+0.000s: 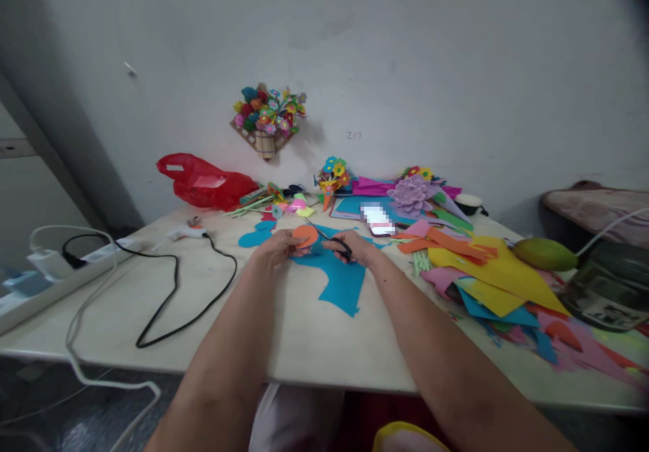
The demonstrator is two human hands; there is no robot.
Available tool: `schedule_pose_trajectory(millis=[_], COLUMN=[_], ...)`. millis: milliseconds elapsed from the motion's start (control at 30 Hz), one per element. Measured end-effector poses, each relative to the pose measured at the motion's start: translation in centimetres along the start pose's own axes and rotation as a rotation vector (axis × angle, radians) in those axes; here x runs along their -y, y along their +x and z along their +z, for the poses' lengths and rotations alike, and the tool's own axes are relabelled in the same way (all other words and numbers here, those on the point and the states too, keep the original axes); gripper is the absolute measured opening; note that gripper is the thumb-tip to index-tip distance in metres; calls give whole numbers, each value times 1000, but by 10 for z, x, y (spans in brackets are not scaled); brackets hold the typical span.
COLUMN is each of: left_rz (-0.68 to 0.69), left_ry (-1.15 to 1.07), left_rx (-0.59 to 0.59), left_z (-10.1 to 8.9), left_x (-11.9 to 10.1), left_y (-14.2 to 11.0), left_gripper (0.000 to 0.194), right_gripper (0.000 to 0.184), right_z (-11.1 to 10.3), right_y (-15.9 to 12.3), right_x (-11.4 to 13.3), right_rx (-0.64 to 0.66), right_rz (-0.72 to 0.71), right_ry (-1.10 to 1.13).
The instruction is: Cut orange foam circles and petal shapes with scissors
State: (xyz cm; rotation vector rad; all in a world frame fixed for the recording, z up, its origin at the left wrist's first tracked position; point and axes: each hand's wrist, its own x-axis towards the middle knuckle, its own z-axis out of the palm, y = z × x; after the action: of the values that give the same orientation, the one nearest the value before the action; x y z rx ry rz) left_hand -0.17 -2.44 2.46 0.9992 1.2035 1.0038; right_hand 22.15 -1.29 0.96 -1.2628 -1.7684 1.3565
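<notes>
One orange disc (305,236) is sitting over the upper left part of the blue sheet (347,280), the left hand (280,246) pinching its left edge between thumb and fingers; the right hand (353,248) is gripping the black-handled scissors (343,249) above the sheet's upper right part, its fingers curling round the loops; the blades are pointing up and leftward beside the disc's right edge, though whether they are touching it, or how widely they are parting, I cannot tell; some blue is showing just below the disc, and whether the left hand is holding that too is not coming clear.

The step in hand seems to be trimming round the disc; the next move is probably calling for the left hand to be turning it while the right hand is guiding the blades along the curve.

Left of the blue sheet, rounded blue pieces (253,238) are lying, with a white glue gun (186,232) resting farther out; beyond it to the right, a lit phone (378,221) is lying; right of it, coloured scraps (499,273) are spreading over the table (304,350).
</notes>
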Motion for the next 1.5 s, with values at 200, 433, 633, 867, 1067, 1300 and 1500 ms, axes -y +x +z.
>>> schedule_pose_trajectory(millis=[200, 433, 633, 867, 1067, 1300, 1500], left_rz=[-9, 21, 23, 21, 12, 27, 42], left_ry=[20, 15, 22, 46, 68, 78, 61], left_rx=[33, 95, 96, 88, 79, 109, 142], left_z=[-4, -12, -11, -5, -2, -6, -13], left_x=[2, 9, 9, 5, 3, 6, 10], left_y=[3, 16, 16, 10, 4, 10, 18], left_gripper=[14, 20, 18, 14, 7, 12, 21], right_gripper=[41, 35, 39, 44, 47, 47, 46], right_z=[-3, -2, -2, -3, -1, -2, -3], right_y=[-5, -10, -8, 0, -3, -5, -5], right_x=[2, 7, 5, -3, 1, 3, 3], right_rx=[19, 22, 40, 42, 26, 9, 11], right_rz=[-6, -9, -21, -23, -34, -29, -28], right_ry=[-2, 21, 13, 30, 29, 20, -13])
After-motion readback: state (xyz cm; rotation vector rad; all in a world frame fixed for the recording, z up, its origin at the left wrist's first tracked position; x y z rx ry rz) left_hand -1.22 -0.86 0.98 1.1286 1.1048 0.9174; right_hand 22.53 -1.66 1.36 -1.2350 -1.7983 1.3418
